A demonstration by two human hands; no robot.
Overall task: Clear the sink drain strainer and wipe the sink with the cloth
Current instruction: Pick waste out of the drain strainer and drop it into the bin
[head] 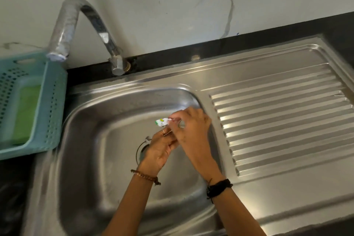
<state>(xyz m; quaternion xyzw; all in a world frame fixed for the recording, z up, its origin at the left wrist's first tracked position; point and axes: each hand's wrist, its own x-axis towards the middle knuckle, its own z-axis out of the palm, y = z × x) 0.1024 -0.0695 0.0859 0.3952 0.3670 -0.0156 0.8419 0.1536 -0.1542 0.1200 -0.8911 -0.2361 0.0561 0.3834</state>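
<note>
**Scrap held over the sink drain**

Scrap (162,122) of white and green wrapper looked light, thin and soft, probably wet, so a pinch at its edge seemed enough. The right hand (193,128) pinched its right end from above, fingers curled. The left hand (161,149) came from below, fingers closed on something small, hidden. Both hovered above the drain strainer (140,149) in the sink (92,120).

steel sink (107,120), drain (142,151) partly hidden, small white-green scrap (161,122) above basin
</note>
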